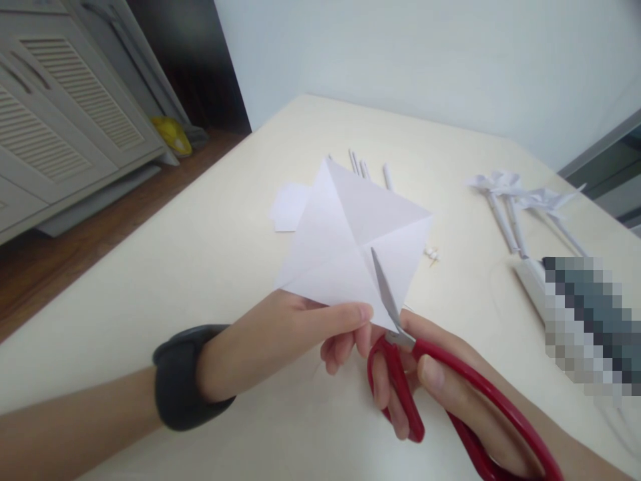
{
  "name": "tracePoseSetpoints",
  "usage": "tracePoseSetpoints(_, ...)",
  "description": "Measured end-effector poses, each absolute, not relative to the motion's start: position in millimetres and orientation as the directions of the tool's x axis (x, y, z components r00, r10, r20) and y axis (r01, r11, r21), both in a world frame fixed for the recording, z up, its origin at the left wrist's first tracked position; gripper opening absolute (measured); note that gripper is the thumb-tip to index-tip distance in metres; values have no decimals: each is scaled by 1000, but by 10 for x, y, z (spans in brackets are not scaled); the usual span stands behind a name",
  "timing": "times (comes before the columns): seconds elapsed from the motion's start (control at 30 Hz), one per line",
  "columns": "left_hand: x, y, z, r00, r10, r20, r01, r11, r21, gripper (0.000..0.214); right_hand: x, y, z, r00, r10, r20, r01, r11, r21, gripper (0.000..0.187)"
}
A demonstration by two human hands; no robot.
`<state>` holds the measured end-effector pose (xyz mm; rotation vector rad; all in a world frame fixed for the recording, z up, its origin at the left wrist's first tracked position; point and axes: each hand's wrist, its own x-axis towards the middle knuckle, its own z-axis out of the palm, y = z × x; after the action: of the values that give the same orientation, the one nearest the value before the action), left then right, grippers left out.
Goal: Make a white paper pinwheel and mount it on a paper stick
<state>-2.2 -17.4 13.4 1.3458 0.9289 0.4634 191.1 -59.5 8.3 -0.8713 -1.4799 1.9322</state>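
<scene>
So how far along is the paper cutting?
Done: the white paper square is creased on both diagonals, and finished paper pinwheels lie at the right. In hand: the left hand pinches its near corner while the right hand runs red scissors along one crease. Left: the other creases look uncut; paper sticks and pushpins lie unused.
</scene>
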Motion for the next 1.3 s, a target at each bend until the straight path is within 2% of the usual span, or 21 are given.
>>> tracePoseSetpoints(0.1, -20, -177, 150, 587, 750, -306, 229, 208, 951, 34, 1939, -598, 146, -628, 728, -276, 79, -293, -953, 27)
tracePoseSetpoints(0.23, -24, -179, 160, 596, 744, -302, 225, 205, 952, 35, 1963, -633, 117, -628, 763, -155, -45, -235, -971, 24)
tracePoseSetpoints(0.5, -32, -197, 140, 588, 750, -302, 216, 214, 953, 35, 1958, -650, 16, -628, 747, -220, 12, -273, -962, 23)
tracePoseSetpoints(0.93, -34, -197, 168, 581, 743, -333, 265, 214, 940, 35, 1910, -608, 112, -670, 714, -202, 15, -258, -966, 30)
tracePoseSetpoints(1.17, -27, -178, 182, 584, 721, -372, 305, 230, 924, 32, 1953, -639, 38, -604, 762, -234, 44, -262, -964, 23)
tracePoseSetpoints(1.3, -20, -167, 169, 584, 762, -279, 252, 157, 955, 35, 1951, -622, 59, -604, 763, -231, 43, -258, -965, 23)
